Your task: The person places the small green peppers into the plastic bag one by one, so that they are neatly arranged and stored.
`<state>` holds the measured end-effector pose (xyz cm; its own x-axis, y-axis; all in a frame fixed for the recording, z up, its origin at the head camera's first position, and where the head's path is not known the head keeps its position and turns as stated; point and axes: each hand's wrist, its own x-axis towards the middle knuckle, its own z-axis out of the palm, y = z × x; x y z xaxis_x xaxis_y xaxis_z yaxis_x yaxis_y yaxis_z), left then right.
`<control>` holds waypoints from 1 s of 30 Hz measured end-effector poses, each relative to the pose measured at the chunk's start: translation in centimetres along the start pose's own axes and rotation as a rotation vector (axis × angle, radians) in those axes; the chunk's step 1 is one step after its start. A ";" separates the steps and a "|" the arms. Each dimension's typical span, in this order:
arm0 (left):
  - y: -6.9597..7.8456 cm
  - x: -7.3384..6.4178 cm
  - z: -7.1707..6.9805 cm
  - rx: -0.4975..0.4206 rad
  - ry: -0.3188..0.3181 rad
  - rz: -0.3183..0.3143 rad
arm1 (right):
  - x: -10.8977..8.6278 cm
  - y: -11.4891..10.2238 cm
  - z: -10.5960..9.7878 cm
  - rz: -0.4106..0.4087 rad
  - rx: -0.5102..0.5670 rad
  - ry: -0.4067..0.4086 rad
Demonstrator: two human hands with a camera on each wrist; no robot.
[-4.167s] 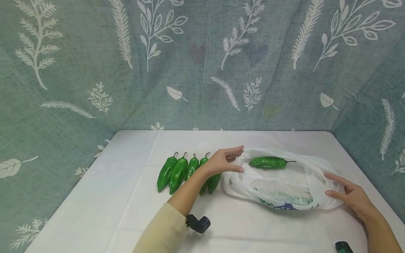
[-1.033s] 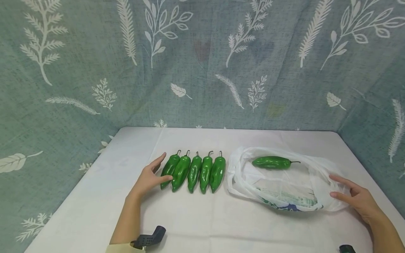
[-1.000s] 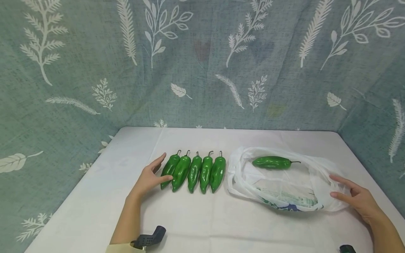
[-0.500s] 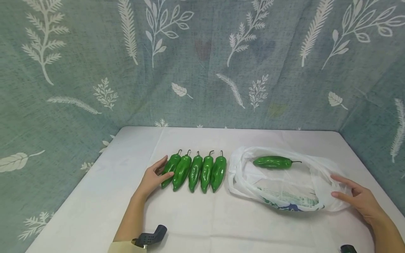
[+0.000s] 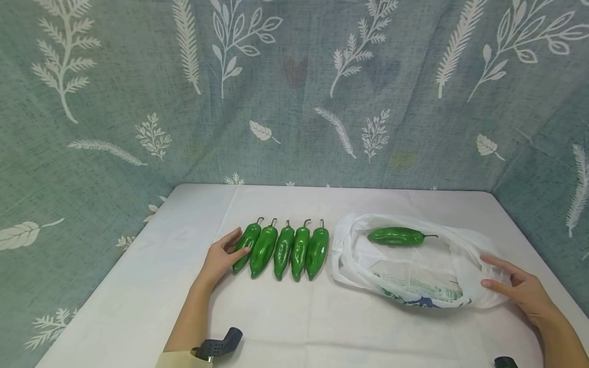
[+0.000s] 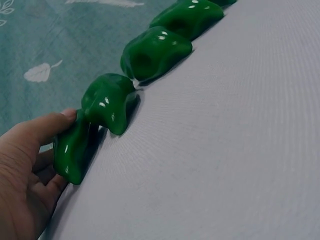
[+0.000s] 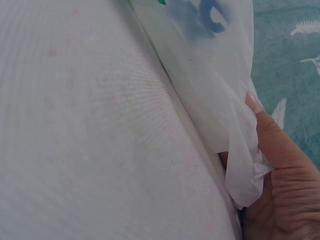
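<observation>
My left hand (image 5: 222,255) grips the leftmost green chili pepper (image 5: 247,248) of a row, thumb over its near side and fingers round the far side. In the left wrist view the thumb (image 6: 52,125) lies on this pepper (image 6: 72,150), and curled fingers show below it. At the right, my right hand (image 5: 520,286) holds the side of a white plastic bag (image 5: 354,273), with thumb and forefinger apart on it. The right wrist view shows a bag fold (image 7: 242,165) between thumb and fingers. One green pepper (image 5: 397,236) lies sideways in the opened bag, stem to the right.
Several more green peppers (image 5: 284,253) lie side by side, stems away from me, between the left hand and the bag. A white cloth (image 5: 294,327) covers the table. Behind it hangs a blue-green leaf-patterned curtain (image 5: 294,128).
The left hand has gone from the bag's left rim to the leftmost pepper and closed round it. That pepper has shifted slightly left. The right hand stays at the bag.
</observation>
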<state>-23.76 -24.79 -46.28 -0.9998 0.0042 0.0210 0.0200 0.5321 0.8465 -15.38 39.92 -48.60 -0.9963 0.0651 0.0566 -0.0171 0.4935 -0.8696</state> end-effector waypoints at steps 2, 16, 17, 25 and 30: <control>0.3 -0.1 0.0 0.013 -0.002 -0.015 | -0.1 0.0 0.0 0.006 0.006 0.000; 0.4 0.2 0.3 0.060 0.036 -0.034 | 0.0 0.0 0.0 0.022 0.014 0.002; 0.4 0.2 0.3 0.061 0.041 -0.029 | 0.0 0.0 0.0 0.025 0.015 0.002; 0.3 0.0 0.3 0.078 0.112 0.000 | 0.0 0.2 0.1 0.017 0.007 -0.004; 0.4 -0.1 0.1 0.029 0.141 0.032 | 0.0 0.1 0.0 0.002 -0.031 0.003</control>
<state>-23.64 -24.46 -45.99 -0.9875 -0.0965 0.1246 0.0500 0.5580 0.8283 -15.42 39.95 -48.68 -0.9960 0.0689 0.0567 -0.0127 0.5201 -0.8540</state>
